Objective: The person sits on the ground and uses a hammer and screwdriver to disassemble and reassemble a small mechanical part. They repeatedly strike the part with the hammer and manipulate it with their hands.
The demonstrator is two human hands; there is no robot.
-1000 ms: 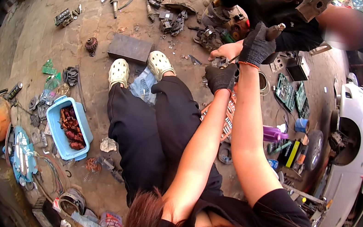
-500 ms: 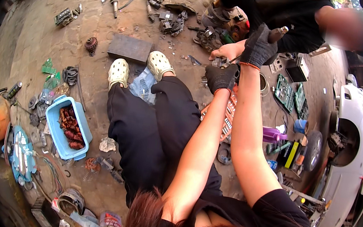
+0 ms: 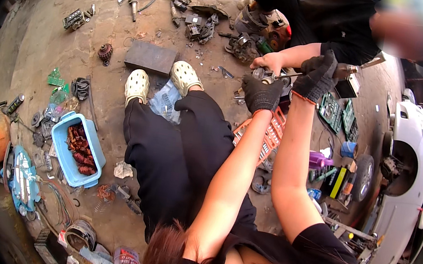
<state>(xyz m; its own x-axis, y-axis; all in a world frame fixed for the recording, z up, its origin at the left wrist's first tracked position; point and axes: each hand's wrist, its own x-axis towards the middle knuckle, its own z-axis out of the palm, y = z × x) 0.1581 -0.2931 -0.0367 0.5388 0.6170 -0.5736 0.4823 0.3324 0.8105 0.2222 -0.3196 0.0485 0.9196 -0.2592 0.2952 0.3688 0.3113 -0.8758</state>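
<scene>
My left hand (image 3: 261, 92), in a black knit glove with an orange cuff, is closed on a small round metal part (image 3: 264, 75). The fingers hide much of that part. My gloved right hand (image 3: 316, 77) grips a screwdriver (image 3: 291, 75). Its thin shaft points left toward the metal part, and the brownish end of its handle sticks out on the right. Whether the tip touches the part I cannot tell. A co-worker's bare hand (image 3: 270, 62) rests at the far side of the same part.
A co-worker in black crouches opposite. Under my forearms lies an orange tool tray (image 3: 271, 135). Green socket cases (image 3: 330, 112) lie to the right, near a wheel (image 3: 363, 177) and a white car body (image 3: 400, 212). Greasy engine parts (image 3: 242, 45), a dark block (image 3: 150, 57) and a blue basin (image 3: 98, 151) surround my feet.
My right hand has come down and turned, so the screwdriver now lies nearly level, its shaft toward the part. My left hand has shifted slightly; the co-worker's hand remains beside it.
</scene>
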